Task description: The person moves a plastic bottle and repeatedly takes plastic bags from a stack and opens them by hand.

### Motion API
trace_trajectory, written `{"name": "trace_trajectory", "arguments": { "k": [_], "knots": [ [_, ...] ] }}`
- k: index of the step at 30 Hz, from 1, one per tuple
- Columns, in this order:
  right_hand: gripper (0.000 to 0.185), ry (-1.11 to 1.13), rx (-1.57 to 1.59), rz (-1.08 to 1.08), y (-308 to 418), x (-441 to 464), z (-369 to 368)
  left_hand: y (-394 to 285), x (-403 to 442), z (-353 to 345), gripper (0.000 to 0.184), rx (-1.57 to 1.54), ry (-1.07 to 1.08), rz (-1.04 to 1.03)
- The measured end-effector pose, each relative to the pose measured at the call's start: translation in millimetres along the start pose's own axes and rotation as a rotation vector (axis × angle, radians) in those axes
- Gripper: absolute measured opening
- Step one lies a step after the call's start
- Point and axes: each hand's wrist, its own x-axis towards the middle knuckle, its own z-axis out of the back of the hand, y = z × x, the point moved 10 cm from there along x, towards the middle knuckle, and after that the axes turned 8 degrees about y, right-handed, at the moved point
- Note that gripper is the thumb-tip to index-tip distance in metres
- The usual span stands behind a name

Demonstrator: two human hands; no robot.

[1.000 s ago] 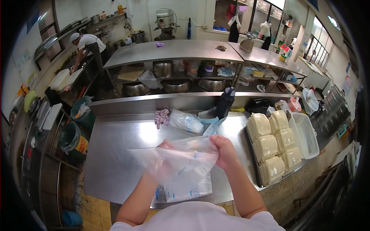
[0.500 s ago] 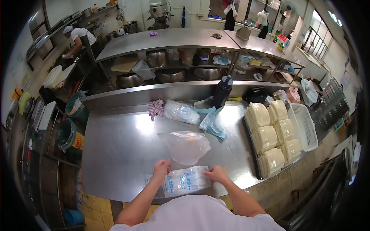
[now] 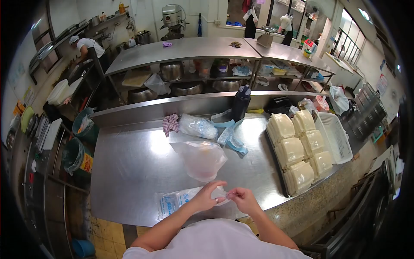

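Note:
On the steel table lies a flat stack of clear plastic bags (image 3: 168,203) with blue print, close to my body. My left hand (image 3: 208,196) is over its right part, fingers spread, thumb and fingertips near my other hand. My right hand (image 3: 241,198) pinches a bit of clear plastic at the stack's right end. Just beyond my hands rests a translucent plastic bag (image 3: 202,160), slightly puffed up; its contents are blurred.
Wrapped cream-coloured stacks (image 3: 291,150) fill a dark tray on the right, beside a white basket (image 3: 334,138). Behind are a striped cloth (image 3: 170,124), a plastic bundle (image 3: 197,126) and a dark bottle (image 3: 241,103). A co-worker (image 3: 91,48) bends over a counter at far left.
The translucent bag, held up in both hands a second ago, now lies on the table. My left hand has moved right along the printed stack, closer to my right hand.

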Motion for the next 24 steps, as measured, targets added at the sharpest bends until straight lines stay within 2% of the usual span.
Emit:
{"name": "trace_trajectory", "arguments": {
  "k": [3, 6, 9, 12, 15, 16, 18, 21, 24],
  "knots": [
    [0.023, -0.096, -0.405, 0.119, 69, -16, 10, 4, 5, -12, 0.013, -0.057, 0.314, 0.259],
    [0.031, -0.181, -0.491, 0.161, 75, -22, 17, -34, 7, 4, 0.017, -0.302, 0.206, 0.032],
    [0.039, -0.178, -0.167, 0.069, 67, -20, 5, -53, 1, 12, 0.021, -0.748, 0.068, 0.036],
    [0.035, -0.125, 0.007, -0.076, 59, -9, -4, -43, -7, 21, 0.014, -1.054, -0.012, 0.005],
    [0.026, -0.101, 0.571, -0.062, 63, 12, -14, -50, -13, 23, 0.015, -1.477, 0.19, 0.115],
    [0.023, -0.006, 0.804, -0.078, 74, 19, -22, -53, -14, 33, 0.021, -1.355, 0.234, 0.165],
    [0.018, 0.194, 1.269, -0.116, 123, 29, -31, -56, -12, 58, 0.045, -1.108, 0.316, 0.265],
    [0.017, 0.499, 1.236, 0.087, 190, 57, -30, -55, 7, 118, 0.025, -1.196, 0.114, 0.09],
    [0.016, 0.392, 1.012, 0.046, 142, 126, -11, -44, 29, 172, 0.019, -1.248, -0.248, 0.13]
  ]
}}
